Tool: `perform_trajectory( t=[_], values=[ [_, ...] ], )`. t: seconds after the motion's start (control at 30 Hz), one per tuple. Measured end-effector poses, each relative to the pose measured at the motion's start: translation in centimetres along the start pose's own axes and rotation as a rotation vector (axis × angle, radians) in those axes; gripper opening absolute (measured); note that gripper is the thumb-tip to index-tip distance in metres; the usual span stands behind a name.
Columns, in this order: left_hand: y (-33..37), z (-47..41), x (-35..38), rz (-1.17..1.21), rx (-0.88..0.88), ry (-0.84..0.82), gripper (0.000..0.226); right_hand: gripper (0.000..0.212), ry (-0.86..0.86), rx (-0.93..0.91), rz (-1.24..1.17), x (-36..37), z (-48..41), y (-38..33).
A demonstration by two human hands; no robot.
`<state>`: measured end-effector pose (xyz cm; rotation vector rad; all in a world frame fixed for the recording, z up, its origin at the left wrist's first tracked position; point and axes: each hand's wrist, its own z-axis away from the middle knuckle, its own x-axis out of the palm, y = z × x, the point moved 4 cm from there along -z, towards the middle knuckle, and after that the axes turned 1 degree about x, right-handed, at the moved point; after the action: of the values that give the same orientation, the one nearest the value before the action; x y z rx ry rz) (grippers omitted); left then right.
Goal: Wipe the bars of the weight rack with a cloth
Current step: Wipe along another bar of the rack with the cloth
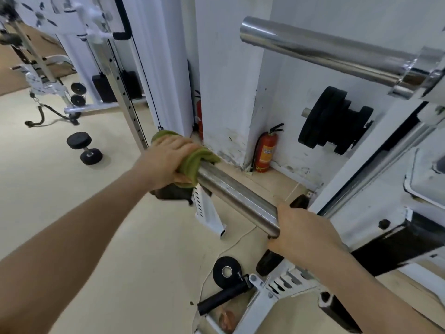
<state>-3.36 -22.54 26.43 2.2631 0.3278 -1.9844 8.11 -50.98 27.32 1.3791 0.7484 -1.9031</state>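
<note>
A steel bar [237, 194] of the white weight rack [375, 189] juts out toward the left at mid-frame. A green cloth [192, 162] is wrapped over the bar's free end, and my left hand [166, 157] is closed around cloth and bar together. My right hand [305, 235] grips the same bar near where it meets the rack. A second, shinier steel bar [320, 51] sticks out higher up, at the upper right, bare and untouched.
Black weight plates [330, 119] hang on a peg by the white wall. Two red fire extinguishers [266, 153] stand at the wall's foot. A dumbbell [84, 147] and a loose plate [226, 272] lie on the beige floor. A cable machine [72, 68] fills the far left.
</note>
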Motion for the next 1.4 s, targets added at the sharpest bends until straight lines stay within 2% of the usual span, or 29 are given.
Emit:
perform_trajectory(
  t=[0.17, 0.23, 0.33, 0.4, 0.43, 0.5, 0.53, 0.6, 0.63, 0.7, 0.83, 0.93, 1.03, 1.13, 1.27, 1.33, 1.4],
  values=[
    [-4.9, -1.2, 0.7, 0.135, 0.053, -0.074, 0.079, 0.032, -0.069, 0.023, -0.052, 0.3, -0.5, 0.3],
    [-6.4, -0.9, 1.0, 0.266, -0.024, -0.049, 0.071, 0.033, -0.064, 0.022, -0.048, 0.3, -0.5, 0.4],
    [-7.8, -0.6, 1.1, 0.523, -0.173, -0.095, 0.073, 0.038, -0.059, 0.012, -0.046, 0.5, -0.6, 0.4],
    [-8.1, -0.2, 0.5, 0.762, -0.265, -0.101, 0.057, 0.038, -0.078, 0.022, -0.069, 0.4, -0.8, 0.5],
    [-8.6, 0.4, 0.4, 0.986, -0.374, -0.034, 0.042, 0.037, -0.096, 0.028, -0.085, 0.3, -0.9, 0.6],
    [-9.6, 2.3, 0.8, 1.379, -0.659, 0.241, 0.016, 0.036, -0.114, 0.027, -0.121, 0.3, -1.0, 0.6],
    [-9.8, 3.3, 1.6, 1.534, -0.796, 0.377, 0.012, 0.036, -0.116, 0.023, -0.132, 0.3, -1.1, 0.6],
    [-7.9, 4.2, 4.0, 1.876, -0.899, 0.527, 0.032, 0.038, -0.124, 0.012, -0.134, 0.2, -1.1, 0.5],
    [-6.0, 3.9, 4.9, 2.041, -0.856, 0.526, 0.047, 0.039, -0.123, 0.008, -0.132, 0.2, -1.1, 0.6],
    [-1.9, 2.3, 5.8, 2.216, -0.825, 0.487, 0.068, 0.039, -0.104, 0.001, -0.128, 0.2, -1.1, 0.5],
    [3.7, 0.3, 6.1, 2.24, -1.013, 0.536, 0.079, 0.039, -0.086, -0.011, -0.128, 0.2, -1.3, 0.5],
    [9.1, 0.5, 6.2, 2.285, -0.964, 0.381, 0.064, 0.038, -0.112, -0.022, -0.135, 0.1, -1.3, 0.5],
    [15.7, 1.1, 4.8, 2.331, -0.925, 0.295, 0.054, 0.037, -0.047, -0.038, -0.114, -0.3, -0.7, 0.2],
    [20.8, 2.2, 3.6, 2.161, -0.999, 0.243, 0.036, 0.044, 0.045, -0.056, -0.076, -0.3, -0.3, 0.1],
    [22.8, 4.9, 1.2, 1.862, -0.904, 0.118, 0.021, 0.074, -0.033, -0.111, -0.082, -0.3, 0.1, 0.1],
    [21.9, 6.7, -0.4, 1.702, -0.941, 0.165, 0.01, 0.091, -0.012, -0.142, -0.074, -1.0, 1.5, 0.3],
    [21.3, 7.8, -3.1, 1.647, -0.858, 0.312, 0.012, 0.086, 0.148, -0.157, -0.104, -2.1, 3.9, 1.0]
  ],
)
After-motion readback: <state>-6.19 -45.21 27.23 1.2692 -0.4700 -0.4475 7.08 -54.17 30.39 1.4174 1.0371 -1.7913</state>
